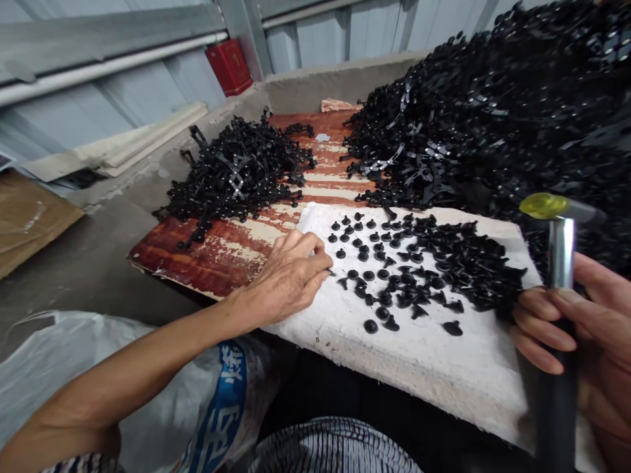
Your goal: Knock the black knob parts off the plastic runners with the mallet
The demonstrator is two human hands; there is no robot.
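My right hand (591, 328) is wrapped round the dark grip of a mallet (562, 243) with a metal neck and a yellow plastic face, held upright at the right. Over the left part of a white cloth pad (473, 355), the fingers of my left hand (293, 276) are pinched together. A small dark bit shows at their tips, mostly hidden. Just right of them, many small black disc-shaped pieces with short stems (382, 274) lie scattered on the pad, growing denser to the right.
Black linked parts form a pile (236, 171) at the back left and a far larger heap (483, 112) at the right. Under them is a worn red-brown board (197, 256). A red box (229, 66) stands in the corner, a white sack (148, 387) below left, a cardboard box (34, 220) far left.
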